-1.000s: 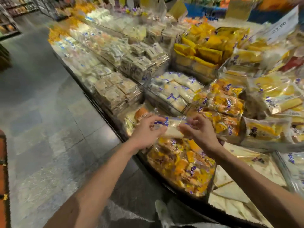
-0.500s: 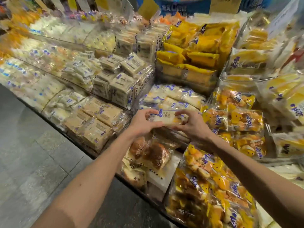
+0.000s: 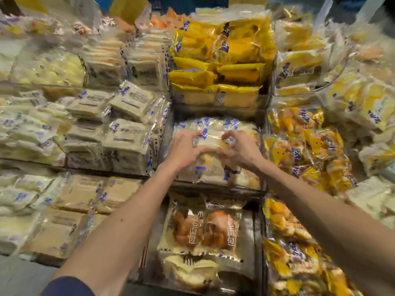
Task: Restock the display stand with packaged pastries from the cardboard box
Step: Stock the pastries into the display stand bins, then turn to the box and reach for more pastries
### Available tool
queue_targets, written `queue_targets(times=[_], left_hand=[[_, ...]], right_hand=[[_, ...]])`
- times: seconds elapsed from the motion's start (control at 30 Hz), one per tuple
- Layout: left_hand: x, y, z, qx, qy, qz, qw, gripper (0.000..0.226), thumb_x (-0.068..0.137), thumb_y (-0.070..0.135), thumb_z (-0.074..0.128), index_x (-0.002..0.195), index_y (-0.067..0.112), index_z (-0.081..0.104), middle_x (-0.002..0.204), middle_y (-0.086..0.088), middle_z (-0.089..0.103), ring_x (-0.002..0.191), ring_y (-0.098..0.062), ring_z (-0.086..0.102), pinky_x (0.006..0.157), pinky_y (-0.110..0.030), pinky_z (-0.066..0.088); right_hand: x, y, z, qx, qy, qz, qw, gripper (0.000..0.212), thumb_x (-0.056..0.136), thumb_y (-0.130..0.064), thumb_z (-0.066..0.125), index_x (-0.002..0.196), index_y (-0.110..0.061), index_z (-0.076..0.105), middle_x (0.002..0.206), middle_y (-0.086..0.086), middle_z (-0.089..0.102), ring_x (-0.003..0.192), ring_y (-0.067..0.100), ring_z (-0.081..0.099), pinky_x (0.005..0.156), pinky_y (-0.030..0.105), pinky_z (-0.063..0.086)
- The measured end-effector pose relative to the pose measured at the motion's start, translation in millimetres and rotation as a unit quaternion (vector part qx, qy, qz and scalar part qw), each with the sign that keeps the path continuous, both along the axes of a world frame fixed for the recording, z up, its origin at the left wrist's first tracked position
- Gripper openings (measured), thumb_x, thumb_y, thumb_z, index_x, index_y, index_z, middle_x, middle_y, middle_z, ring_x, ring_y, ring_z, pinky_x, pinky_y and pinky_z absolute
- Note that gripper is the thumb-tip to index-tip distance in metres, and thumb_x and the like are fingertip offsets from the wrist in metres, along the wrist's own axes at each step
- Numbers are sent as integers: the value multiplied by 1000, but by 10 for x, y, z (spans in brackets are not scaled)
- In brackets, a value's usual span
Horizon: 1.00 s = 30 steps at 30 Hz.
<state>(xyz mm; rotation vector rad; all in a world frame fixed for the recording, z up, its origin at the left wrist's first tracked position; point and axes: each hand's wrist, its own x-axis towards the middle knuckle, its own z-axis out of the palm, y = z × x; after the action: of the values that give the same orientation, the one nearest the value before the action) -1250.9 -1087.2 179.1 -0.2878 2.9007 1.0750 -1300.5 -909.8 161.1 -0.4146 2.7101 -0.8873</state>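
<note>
1. Packaged pastry (image 3: 210,144): pale, in clear wrap with blue-purple print. It sits straight ahead of the person, over the middle-tier compartment (image 3: 165,135) of the display stand (image 3: 218,192).
2. Left hand (image 3: 183,149) grips its left end, fingers curled over the top. Right hand (image 3: 240,149) pinches the right end the same way. Both hands are closed on the packet, and neither is free.
3. Long axis runs left to right across the person, roughly in line with the compartment's front wall. The hands are level with each other and the packet is centred between them, so neither is the nearer.
4. A pile of like packets (image 3: 215,169) fills the compartment directly beneath. Blur hides whether the held packet rests on the pile or hangs just above it.
5. Neighbours:
   - yellow packets (image 3: 220,73) on the tier behind
   - brown bun packets (image 3: 205,229) on the tier in front
   - bags of orange pastries (image 3: 303,150) to the right
   - stacked pale cake slices (image 3: 126,144) to the left
6. Judgement: this looks like the end of a placing step. What is left is a short drop onto the pile, with both hands letting go together. The axis should stay parallel to the front wall so the packet fits between the side walls.
7. The cardboard box is not in view.
</note>
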Motion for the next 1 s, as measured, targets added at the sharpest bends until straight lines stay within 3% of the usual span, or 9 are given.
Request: queue_targets(times=[0.17, 0.33, 0.43, 0.5, 0.6, 0.7, 0.83, 0.93, 1.0], left_hand=[[-29, -134, -132, -3, -5, -17, 1000, 60, 85, 37, 75, 138, 18, 54, 134, -5, 50, 130, -20, 39, 106, -33, 31], [-33, -169, -174, 0, -5, -25, 1000, 58, 87, 34, 73, 139, 18, 53, 135, -5, 40, 131, -22, 34, 107, -32, 28], [-26, -193, -103, -7, -22, -42, 999, 54, 88, 33, 71, 137, 19, 54, 139, -7, 36, 134, -23, 29, 110, -37, 27], [-9, -184, -15, -28, -1, -60, 998, 40, 89, 34, 69, 125, 20, 60, 130, -5, 42, 130, -22, 33, 105, -37, 30], [49, -47, 202, -35, 61, -106, 992, 19, 91, 37, 66, 91, 19, 62, 92, 4, 57, 95, -16, 53, 77, -28, 39], [226, 273, 570, -37, 65, -203, 976, 28, 90, 36, 67, 72, 19, 54, 68, 8, 53, 64, -8, 46, 56, -24, 32], [659, 831, 1046, -93, 94, -386, 913, 32, 88, 42, 69, 68, 24, 51, 60, 12, 47, 57, -4, 41, 52, -28, 29], [1149, 1373, 1253, -129, 130, -533, 826, 29, 88, 58, 57, 76, 32, 52, 67, 17, 48, 61, 0, 44, 54, -28, 37], [1553, 1802, 1305, -153, 165, -611, 759, 36, 85, 68, 44, 85, 34, 56, 75, 17, 52, 65, -4, 50, 56, -29, 44]], right_hand=[[101, -83, -52, 40, 1, -5, 999, 53, 89, -42, 71, 136, -20, 58, 145, 10, 45, 131, 28, 46, 105, 36, 38], [188, -89, 44, 25, -27, -13, 999, 59, 92, -45, 66, 144, -22, 51, 152, 12, 38, 137, 28, 42, 113, 42, 35], [368, 11, 167, -22, -7, -48, 999, 58, 92, -44, 65, 143, -21, 51, 146, 10, 46, 129, 25, 49, 108, 39, 42], [555, 138, 235, -9, 41, -82, 996, 49, 92, -42, 66, 134, -19, 57, 134, 7, 55, 122, 23, 50, 103, 37, 41], [903, 382, 411, -11, 111, -148, 983, 31, 88, -41, 68, 109, -20, 61, 104, -3, 59, 98, 16, 52, 87, 37, 46], [1454, 679, 653, -82, 118, -210, 967, 23, 88, -35, 71, 87, -19, 55, 81, -6, 56, 75, 13, 52, 67, 28, 45], [2488, 1187, 741, -99, 117, -289, 945, 25, 86, -40, 72, 85, -21, 55, 77, -4, 57, 72, 12, 52, 61, 24, 41], [3368, 1590, 687, -80, 119, -354, 924, 31, 80, -50, 70, 100, -30, 57, 85, -17, 53, 76, 5, 47, 68, 12, 37], [4000, 1831, 629, -56, 112, -401, 907, 46, 77, -58, 66, 112, -29, 60, 91, -20, 50, 83, 1, 45, 77, 14, 38]])
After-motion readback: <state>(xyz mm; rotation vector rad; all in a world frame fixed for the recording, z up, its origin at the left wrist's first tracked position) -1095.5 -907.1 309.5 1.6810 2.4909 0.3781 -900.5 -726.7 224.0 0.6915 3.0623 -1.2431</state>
